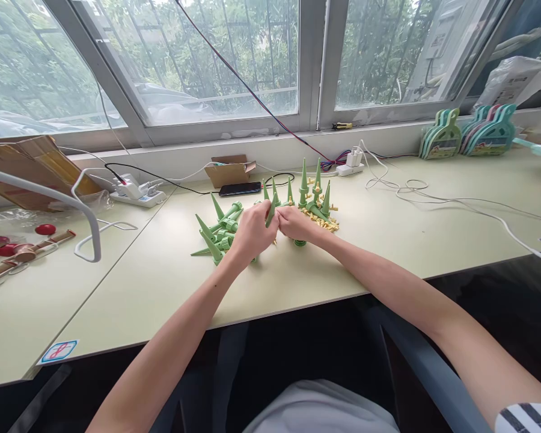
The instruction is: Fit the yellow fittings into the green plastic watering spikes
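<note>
Holding a green spike (272, 211) in the left hand (256, 230), close against the right hand (295, 223), above the table (388, 234).
The green spike looks like hard plastic, so probably light, stiff and a little smooth; its wider end should give safer hold than the narrow tip. The left hand is curled around it; the right hand is closed, but I cannot tell what is inside. Other green spikes (217, 208) lie to the left, and yellow pieces (330, 225) are heaped beside the right hand.

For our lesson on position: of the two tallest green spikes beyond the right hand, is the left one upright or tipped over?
Upright: the left spike points its narrow tip up, with its wider part below.
</note>
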Demonstrator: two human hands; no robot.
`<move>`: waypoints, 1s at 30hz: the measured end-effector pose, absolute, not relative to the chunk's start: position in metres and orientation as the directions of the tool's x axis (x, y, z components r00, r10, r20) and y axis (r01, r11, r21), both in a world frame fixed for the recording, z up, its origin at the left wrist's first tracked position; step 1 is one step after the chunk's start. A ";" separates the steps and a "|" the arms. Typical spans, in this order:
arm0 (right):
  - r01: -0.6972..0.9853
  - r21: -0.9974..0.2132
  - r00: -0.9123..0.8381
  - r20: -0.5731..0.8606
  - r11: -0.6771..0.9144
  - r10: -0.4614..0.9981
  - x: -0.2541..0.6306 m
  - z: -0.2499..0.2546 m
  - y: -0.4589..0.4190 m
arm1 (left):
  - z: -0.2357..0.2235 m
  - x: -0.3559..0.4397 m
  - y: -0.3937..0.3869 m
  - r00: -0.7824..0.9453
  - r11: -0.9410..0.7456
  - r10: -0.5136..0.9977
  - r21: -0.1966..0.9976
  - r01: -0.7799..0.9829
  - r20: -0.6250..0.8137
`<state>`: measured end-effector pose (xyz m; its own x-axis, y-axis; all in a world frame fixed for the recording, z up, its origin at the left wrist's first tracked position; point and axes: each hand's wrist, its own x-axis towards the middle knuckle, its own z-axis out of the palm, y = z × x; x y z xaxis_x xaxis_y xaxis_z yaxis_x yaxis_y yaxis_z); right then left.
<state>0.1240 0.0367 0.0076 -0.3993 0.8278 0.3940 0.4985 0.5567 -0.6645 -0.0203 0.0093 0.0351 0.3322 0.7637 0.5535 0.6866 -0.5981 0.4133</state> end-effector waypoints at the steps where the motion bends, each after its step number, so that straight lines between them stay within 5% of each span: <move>1: 0.505 -0.646 -0.422 0.393 0.572 0.817 0.124 0.006 0.038 | 0.035 -0.021 0.009 0.348 -0.601 0.762 0.395 0.695 0.546; 19: 0.526 -0.627 -0.322 0.479 0.575 0.817 0.125 0.003 0.046 | 0.034 -0.021 0.013 0.300 -0.629 0.751 0.501 0.594 0.588; 30: 0.495 -0.707 -0.251 0.440 0.505 0.862 0.126 0.008 0.045 | 0.030 -0.020 0.016 0.333 -0.697 0.678 0.429 0.575 0.655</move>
